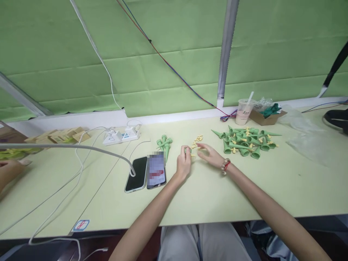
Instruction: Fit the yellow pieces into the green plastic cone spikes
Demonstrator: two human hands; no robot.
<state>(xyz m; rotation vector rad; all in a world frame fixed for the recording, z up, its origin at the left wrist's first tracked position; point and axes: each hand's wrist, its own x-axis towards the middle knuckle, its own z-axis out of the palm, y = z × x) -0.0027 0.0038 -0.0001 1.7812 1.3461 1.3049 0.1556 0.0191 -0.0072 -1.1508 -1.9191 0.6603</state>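
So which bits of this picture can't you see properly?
All in the head view:
- Green piece: mostly covered by the left hand holding it.
- Yellow pieces: too small to make out their exact shape; I can't tell if the right hand touches any.
- Lit phone: blocky blurring hides what its screen shows.
- Another person's hand: cut off by the left edge.

Left hand [184,164]: passage at nine o'clock is being blocked by phones [157,173], at ten by green cones [166,146]; at six, open tabletop [188,203] is being flanked by forearms [152,212].
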